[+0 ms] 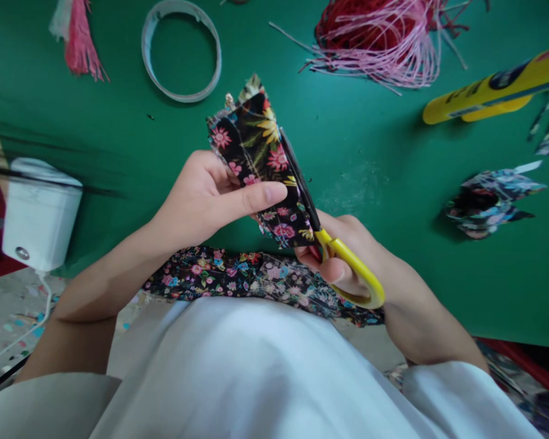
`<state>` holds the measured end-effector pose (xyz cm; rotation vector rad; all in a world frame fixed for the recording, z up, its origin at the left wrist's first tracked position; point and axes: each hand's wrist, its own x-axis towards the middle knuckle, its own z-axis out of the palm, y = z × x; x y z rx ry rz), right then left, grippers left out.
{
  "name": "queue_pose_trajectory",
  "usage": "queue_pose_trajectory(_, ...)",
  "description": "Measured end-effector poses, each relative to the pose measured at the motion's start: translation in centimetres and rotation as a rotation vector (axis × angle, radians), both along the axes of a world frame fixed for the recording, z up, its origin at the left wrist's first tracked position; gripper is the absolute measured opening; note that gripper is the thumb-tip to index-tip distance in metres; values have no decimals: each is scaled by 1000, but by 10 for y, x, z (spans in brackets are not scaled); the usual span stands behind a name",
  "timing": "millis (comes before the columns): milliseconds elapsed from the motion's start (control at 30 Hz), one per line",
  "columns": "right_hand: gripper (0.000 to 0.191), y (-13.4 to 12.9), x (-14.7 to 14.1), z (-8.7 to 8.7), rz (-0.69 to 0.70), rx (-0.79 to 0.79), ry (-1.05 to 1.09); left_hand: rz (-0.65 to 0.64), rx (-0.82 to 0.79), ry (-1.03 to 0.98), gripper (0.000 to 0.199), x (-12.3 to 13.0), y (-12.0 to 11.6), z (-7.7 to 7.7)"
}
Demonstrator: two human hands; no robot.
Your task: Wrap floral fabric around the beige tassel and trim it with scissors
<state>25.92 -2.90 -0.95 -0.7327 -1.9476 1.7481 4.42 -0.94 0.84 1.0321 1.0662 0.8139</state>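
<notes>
My left hand point(210, 198) grips a folded piece of black floral fabric point(256, 143), with the thumb pressed across its front. In my right hand point(343, 244) is a pair of scissors point(352, 268) with yellow handles and dark blades. The blades run along the right edge of the fabric, pointing up and away from me; how far they are apart is hard to see. Below both hands, more floral fabric point(224, 271) lies along the table's near edge, against the light shirt. The fingers of my left hand behind the fabric are mostly hidden.
On the green table point(119, 146) lie a roll of tape point(145, 52), a pink tassel point(83, 46) and red and pink cords point(379, 46). To the right are a yellow tube point(485, 91) and a curled floral fabric piece point(476, 204). A white box with a cord point(41, 213) sits at left.
</notes>
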Motion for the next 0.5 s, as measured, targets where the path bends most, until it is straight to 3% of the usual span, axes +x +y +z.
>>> queue_pose_trajectory(133,56,0,1,1,-8,-13,-24,9,12,-95,8,1,0,-3)
queue_pose_trajectory(500,65,0,2,4,52,-106,-85,30,-35,-91,11,-2,2,1)
